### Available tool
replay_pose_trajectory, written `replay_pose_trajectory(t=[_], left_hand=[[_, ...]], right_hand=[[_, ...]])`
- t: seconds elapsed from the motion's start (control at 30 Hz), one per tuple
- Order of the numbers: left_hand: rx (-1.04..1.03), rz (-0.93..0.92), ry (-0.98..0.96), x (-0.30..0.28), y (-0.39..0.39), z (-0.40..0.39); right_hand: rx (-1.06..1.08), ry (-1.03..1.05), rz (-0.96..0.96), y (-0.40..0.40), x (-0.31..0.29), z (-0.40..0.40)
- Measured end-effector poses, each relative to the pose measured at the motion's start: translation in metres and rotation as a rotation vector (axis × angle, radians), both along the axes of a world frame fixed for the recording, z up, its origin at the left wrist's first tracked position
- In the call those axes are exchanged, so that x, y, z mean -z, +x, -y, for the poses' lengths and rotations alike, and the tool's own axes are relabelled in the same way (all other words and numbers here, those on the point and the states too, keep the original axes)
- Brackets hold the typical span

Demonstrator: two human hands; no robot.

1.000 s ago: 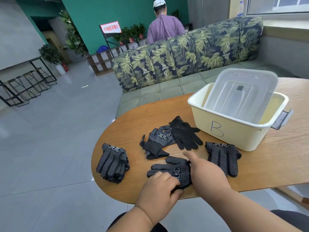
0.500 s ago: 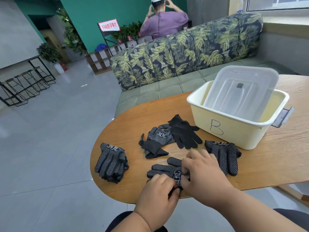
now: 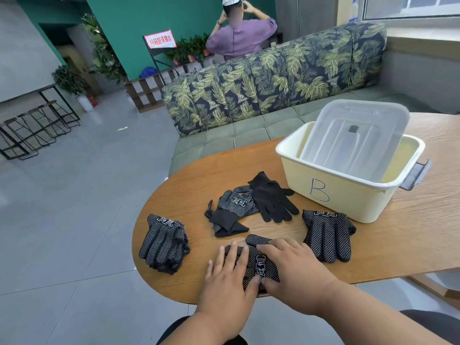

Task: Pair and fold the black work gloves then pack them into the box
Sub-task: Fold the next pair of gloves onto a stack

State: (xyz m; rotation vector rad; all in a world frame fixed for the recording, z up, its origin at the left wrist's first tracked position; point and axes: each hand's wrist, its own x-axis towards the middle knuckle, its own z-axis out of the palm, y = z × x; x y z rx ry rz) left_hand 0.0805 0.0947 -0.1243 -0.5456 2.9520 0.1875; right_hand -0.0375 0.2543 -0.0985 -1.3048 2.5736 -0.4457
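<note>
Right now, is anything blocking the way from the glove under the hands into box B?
Yes. The clear lid leans inside the box, covering most of its opening. Nothing stands on the table between the pressed glove and the box.

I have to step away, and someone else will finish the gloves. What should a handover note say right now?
Left hand: flat, fingers straight, pressing the dotted gloves at the table's near edge.
Right hand: lies over the same gloves; grip unclear.
Elsewhere on the table: a stack at the left, a loose heap in the middle, a pair by the box.
Box marked B: open, lid propped inside, no gloves visible in it.
Left: finish folding, sort the heap, pack everything.
</note>
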Motion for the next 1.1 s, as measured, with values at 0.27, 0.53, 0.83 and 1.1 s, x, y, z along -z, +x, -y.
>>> replay_pose_trajectory(t=[0.27, 0.53, 0.83, 1.1], left_hand=[[-0.135, -0.030, 0.050, -0.014, -0.005, -0.002], [-0.229, -0.187, 0.082, -0.035, -0.055, 0.011], [-0.362, -0.122, 0.031, -0.036, -0.080, 0.007], [-0.368, -0.244, 0.243, -0.031, -0.083, 0.008]], right_hand=[[-0.023, 0.034, -0.003, 0.000, 0.002, -0.003], [-0.026, 0.036, 0.005, 0.000, 0.006, 0.001], [0.082, 0.074, -0.097, -0.001, -0.002, -0.002], [0.096, 0.090, -0.094, 0.001, -0.001, 0.001]])
